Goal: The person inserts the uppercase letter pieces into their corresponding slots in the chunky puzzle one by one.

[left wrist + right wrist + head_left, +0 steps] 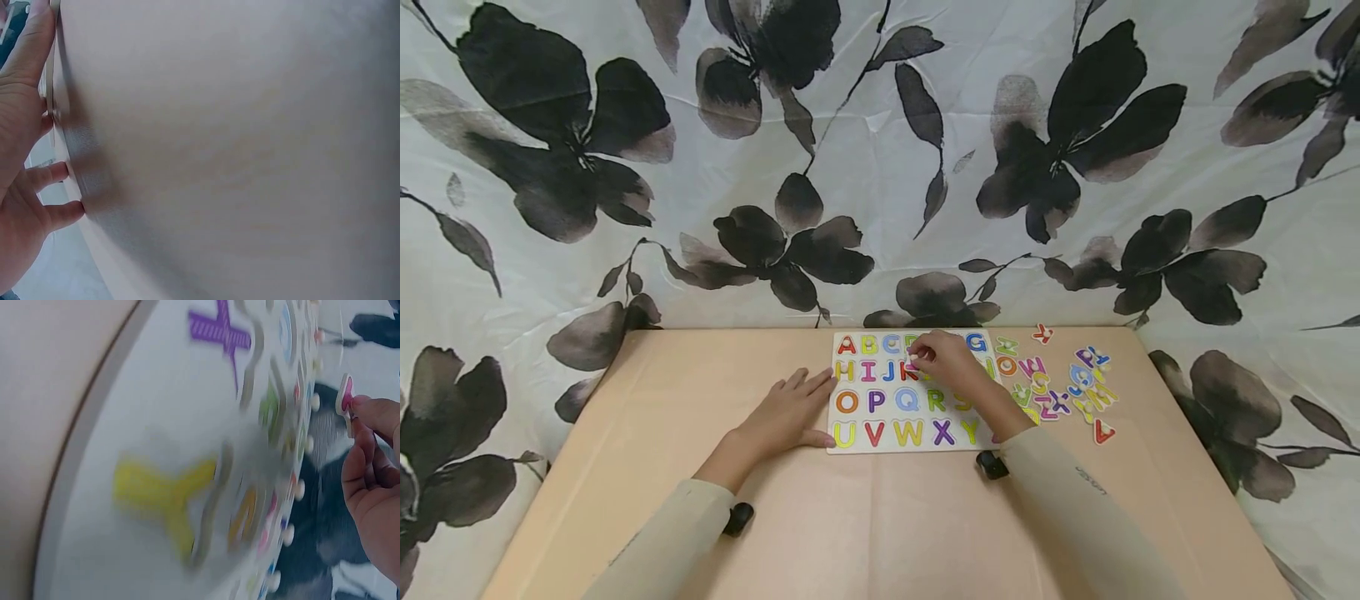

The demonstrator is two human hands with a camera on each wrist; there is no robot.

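A white alphabet puzzle board [891, 415] lies on the table with rows of coloured letters. My left hand [786, 421] rests at the board's left edge, fingers extended and thumb near the lower left corner. In the left wrist view, the fingers [62, 215] of that hand touch down on the surface. Above the board's upper middle, my right hand [951, 362] pinches a small pink letter piece [347, 394] with a pale rim between thumb and fingertips. It covers several letter places in the top two rows.
Loose letter pieces [1081, 383] lie in a scattered group right of the board, a red one [1103, 431] nearest the front. The beige table [872, 525] meets a floral cloth [880, 167] behind. White knobs [300, 489] stand up from the letters.
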